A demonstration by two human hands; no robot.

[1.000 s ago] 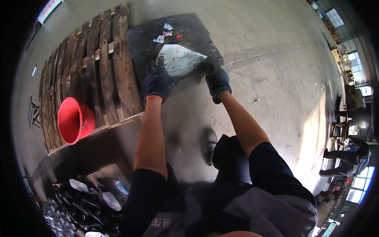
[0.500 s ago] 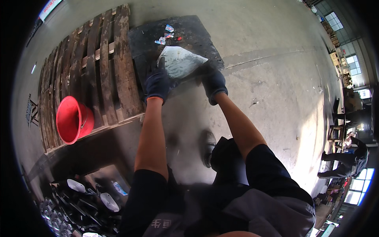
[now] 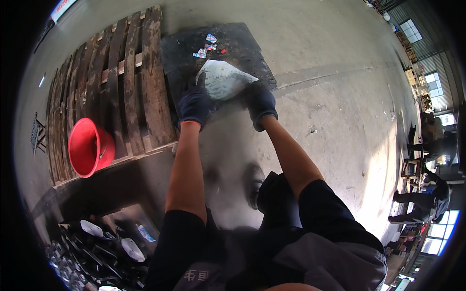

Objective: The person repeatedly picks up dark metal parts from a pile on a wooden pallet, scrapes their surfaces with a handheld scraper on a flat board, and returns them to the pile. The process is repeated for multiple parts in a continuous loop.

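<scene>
Concrete floor point(image 3: 330, 72), grey, smooth, stained in patches. Wooden pallet point(image 3: 116, 92) lies flat on it at the left: weathered brown slats, rough grain, gaps between boards. Dark mat point(image 3: 242, 43), roughly square, matte black and dusty, lies flat just right of the pallet. Red bucket point(image 3: 90, 147), plastic, round, tipped on its side at the pallet's near edge, mouth facing left. White bag point(image 3: 224, 78), crumpled, pointed on its right side, lies on the mat's near half. Left hand point(image 3: 195, 104) in a dark blue knit glove, fingers curled onto the bag's left edge, holding it. Right hand point(image 3: 261, 103), same glove, closed on the bag's lower right corner. Small coloured scraps point(image 3: 206, 46), blue, white and red, scattered on the mat beyond the bag.
</scene>
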